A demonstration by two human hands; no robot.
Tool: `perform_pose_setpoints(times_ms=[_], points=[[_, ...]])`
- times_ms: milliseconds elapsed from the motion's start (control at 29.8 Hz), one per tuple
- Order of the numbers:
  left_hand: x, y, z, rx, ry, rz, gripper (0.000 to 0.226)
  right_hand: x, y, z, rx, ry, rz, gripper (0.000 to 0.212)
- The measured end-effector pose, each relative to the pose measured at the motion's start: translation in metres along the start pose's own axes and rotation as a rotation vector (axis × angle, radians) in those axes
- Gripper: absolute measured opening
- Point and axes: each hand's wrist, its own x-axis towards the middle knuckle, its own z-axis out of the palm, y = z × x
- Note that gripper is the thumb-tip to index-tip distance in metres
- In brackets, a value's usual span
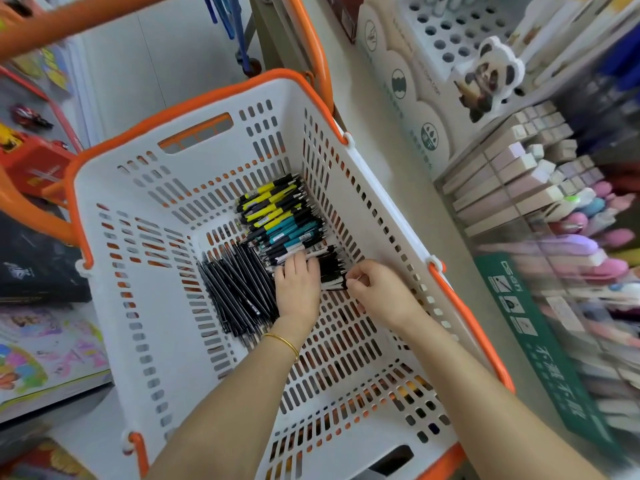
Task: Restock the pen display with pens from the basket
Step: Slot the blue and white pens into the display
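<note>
- Head view: our left hand (298, 285) lies flat on the black-and-white pens (329, 266) in the basket (104, 188); our right hand (375, 289) pinches their ends.
- We judge them light, stiff, slippery, apt to roll; gather a bundle around mid-barrel.

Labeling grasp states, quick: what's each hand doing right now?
Left hand: open, fingers flat on the black-and-white pens.
Right hand: closed, pinching the same pens.
</note>
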Motion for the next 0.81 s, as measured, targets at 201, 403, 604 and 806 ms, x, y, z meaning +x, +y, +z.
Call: perform_pose_setpoints(times_ms=[201,403,604,806], points=[[0.0,-0.002,0.004,-0.037,-0.082,-0.065,0.053,0.001,0.0,0.0,0.004,0.0,-0.002,0.011],[0.01,-0.009,-0.002,-0.015,-0.175,-0.03,0.074,0.001,0.001,0.0,0.004,0.004,-0.002,0.011],[0.016,-0.011,-0.004,-0.01,-0.201,-0.011,0.076,0.0,0.001,-0.001,0.02,-0.006,0.011,0.01],[0.021,-0.012,-0.009,-0.013,-0.204,0.004,0.075,-0.001,0.0,0.0,0.015,-0.008,0.008,0.006]])
